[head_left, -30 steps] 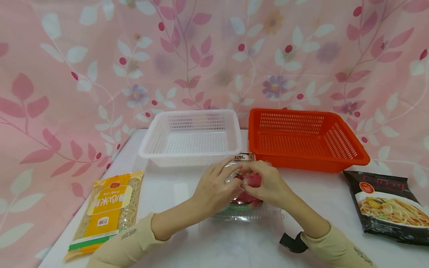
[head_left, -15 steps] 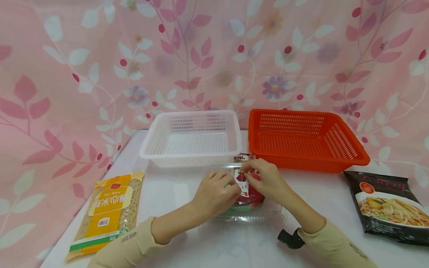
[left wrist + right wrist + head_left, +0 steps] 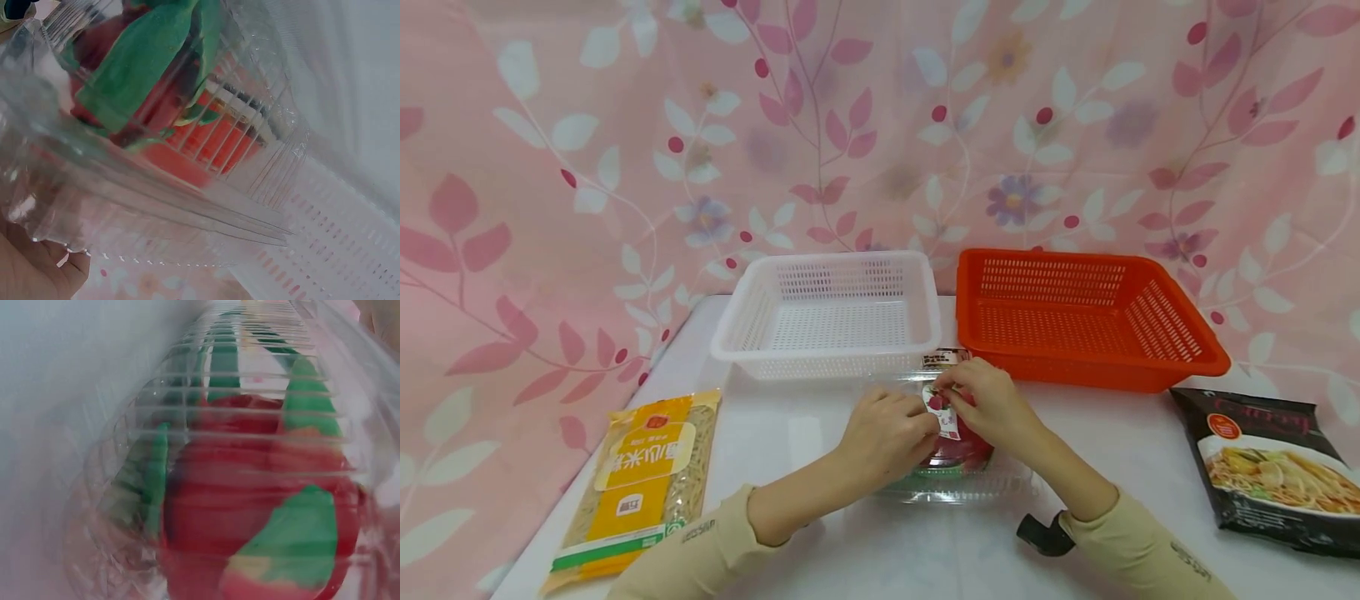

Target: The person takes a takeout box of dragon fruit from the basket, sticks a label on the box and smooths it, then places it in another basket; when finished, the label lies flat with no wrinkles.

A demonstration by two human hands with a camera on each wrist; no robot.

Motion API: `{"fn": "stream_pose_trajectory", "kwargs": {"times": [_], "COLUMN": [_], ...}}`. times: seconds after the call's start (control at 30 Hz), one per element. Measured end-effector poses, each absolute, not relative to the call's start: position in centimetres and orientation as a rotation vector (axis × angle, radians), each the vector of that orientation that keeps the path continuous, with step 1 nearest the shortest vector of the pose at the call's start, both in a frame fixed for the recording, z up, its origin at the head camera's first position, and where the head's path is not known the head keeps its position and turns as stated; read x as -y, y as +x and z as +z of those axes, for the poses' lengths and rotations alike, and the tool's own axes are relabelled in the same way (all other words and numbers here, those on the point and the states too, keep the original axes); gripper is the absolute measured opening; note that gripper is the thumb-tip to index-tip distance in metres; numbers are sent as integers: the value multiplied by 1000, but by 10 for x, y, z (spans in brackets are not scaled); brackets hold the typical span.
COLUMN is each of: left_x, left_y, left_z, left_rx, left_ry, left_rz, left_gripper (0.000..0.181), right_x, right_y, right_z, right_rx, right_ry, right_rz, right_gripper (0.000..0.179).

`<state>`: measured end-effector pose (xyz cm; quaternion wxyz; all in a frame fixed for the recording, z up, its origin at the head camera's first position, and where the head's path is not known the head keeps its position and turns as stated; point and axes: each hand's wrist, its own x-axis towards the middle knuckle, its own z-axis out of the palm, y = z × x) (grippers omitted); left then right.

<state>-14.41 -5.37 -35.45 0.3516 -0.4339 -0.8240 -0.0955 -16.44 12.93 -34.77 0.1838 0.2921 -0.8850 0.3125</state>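
A clear plastic clamshell box (image 3: 951, 493) lies on the table in front of both hands. Inside are red fruits with green scales, like dragon fruit (image 3: 219, 494), seen through the ribbed wall in the right wrist view. Over the lid, a white label (image 3: 946, 417) with a red fruit picture stands slightly tilted. My left hand (image 3: 887, 429), fingers curled, pinches its lower left edge. From the other side my right hand (image 3: 992, 404) pinches its top right part between thumb and fingers. In the left wrist view the clamshell hides most of that hand.
A white basket (image 3: 838, 364) and a red basket (image 3: 1075, 372) stand behind the box. A yellow noodle pack (image 3: 640, 475) lies left, a black noodle bag (image 3: 1262, 467) right. A small printed label (image 3: 946, 357) shows between the baskets. A black strap (image 3: 1045, 533) sits by the right sleeve.
The hands have drawn slightly apart from close together, and the white label has come into view between them. Over the last half second it has tilted a little; the box stays put.
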Motion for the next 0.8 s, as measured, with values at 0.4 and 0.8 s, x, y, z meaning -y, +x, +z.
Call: {"fn": "stream_pose_trajectory", "kwargs": {"times": [0.4, 0.8], "left_x": [52, 51], "left_y": [-149, -151], "left_z": [-357, -362], "left_rx": [2174, 2165], "left_ry": [-1160, -1175], "left_rz": [-350, -333], "left_gripper": [12, 15], "right_x": [-127, -126], "right_y": [-172, -175], "right_z": [-355, -359], "right_rx": [2474, 2497], "right_ry": [832, 794], "right_rz": [843, 810], "right_gripper": [16, 15]}}
